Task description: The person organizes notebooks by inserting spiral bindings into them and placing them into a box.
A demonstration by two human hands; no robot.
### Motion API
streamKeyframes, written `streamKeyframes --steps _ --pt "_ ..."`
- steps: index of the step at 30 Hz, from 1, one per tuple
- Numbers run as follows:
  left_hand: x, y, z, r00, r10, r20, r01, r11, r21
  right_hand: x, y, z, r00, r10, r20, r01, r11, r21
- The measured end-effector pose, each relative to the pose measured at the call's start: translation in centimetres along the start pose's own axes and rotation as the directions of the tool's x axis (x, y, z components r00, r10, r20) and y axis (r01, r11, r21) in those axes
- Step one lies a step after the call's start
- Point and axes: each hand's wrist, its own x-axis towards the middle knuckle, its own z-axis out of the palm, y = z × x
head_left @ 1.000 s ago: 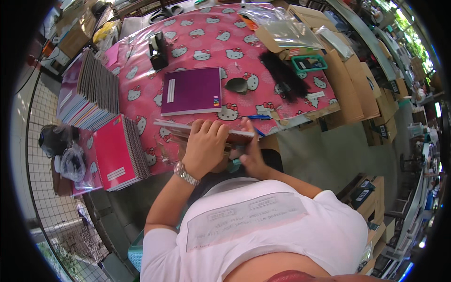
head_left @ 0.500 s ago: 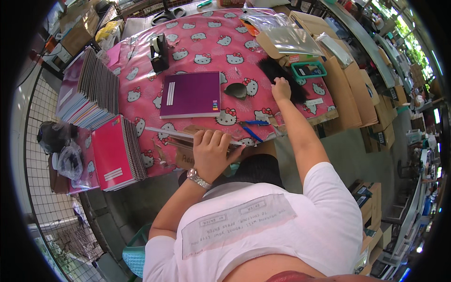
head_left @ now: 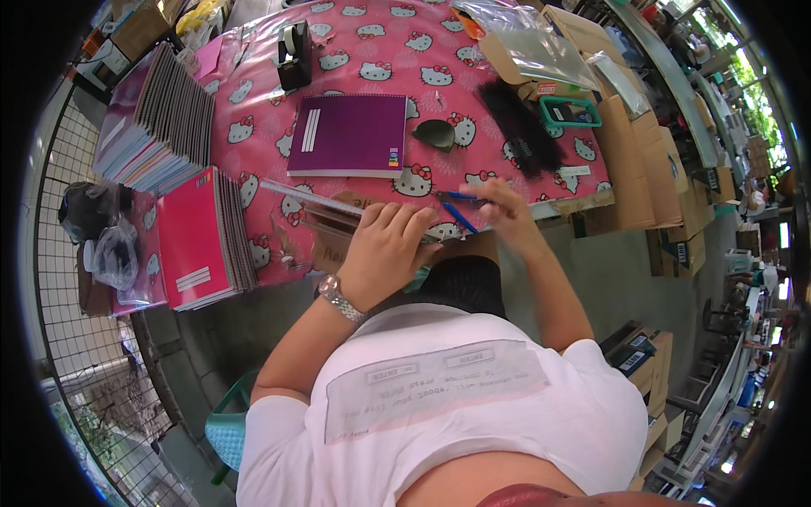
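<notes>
My left hand (head_left: 391, 241), with a metal watch on its wrist, closes over the near side of a thin notebook (head_left: 314, 200), seen almost edge-on at the table's front edge. My right hand (head_left: 504, 211) is over the end of blue-handled pliers (head_left: 457, 213). Its fingers are curled together and slightly blurred; whatever is between them cannot be made out. A purple notebook (head_left: 347, 135) lies flat beyond my hands, with a dark rounded piece (head_left: 434, 133) to its right. Farther right is a pile of thin black strands (head_left: 521, 131).
Stacked spiral notebooks (head_left: 160, 118) and a red notebook stack (head_left: 203, 241) stand at left. A black tape dispenser (head_left: 294, 57) sits at the back. On the right are a green tray (head_left: 570, 112), clear plastic sheets (head_left: 541, 59) and cardboard boxes (head_left: 659, 169). Brown cardboard (head_left: 331, 253) hangs at the front edge.
My right hand has left the black strands and come back to the pliers. My left hand keeps hold of the notebook. The view has shifted, so the table sits higher in it.
</notes>
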Motion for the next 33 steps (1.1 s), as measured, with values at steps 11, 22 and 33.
streamKeyframes --steps 11,22,33 --pt "-0.7 -0.8 0.5 0.998 0.029 -0.056 -0.032 0.998 -0.05 -1.1 -3.6 3.3 0.929 -0.335 -0.16 0.295 0.928 -0.229" --pt "-0.6 -0.7 0.7 0.994 0.03 -0.106 -0.035 0.998 -0.046 -1.3 -4.6 4.2 0.975 -0.183 -0.126 0.19 0.981 0.042" --pt "-0.1 -0.4 0.5 0.998 -0.021 -0.052 0.021 1.0 -0.009 -1.7 -4.4 3.6 1.0 0.02 0.024 -0.024 0.986 0.167"
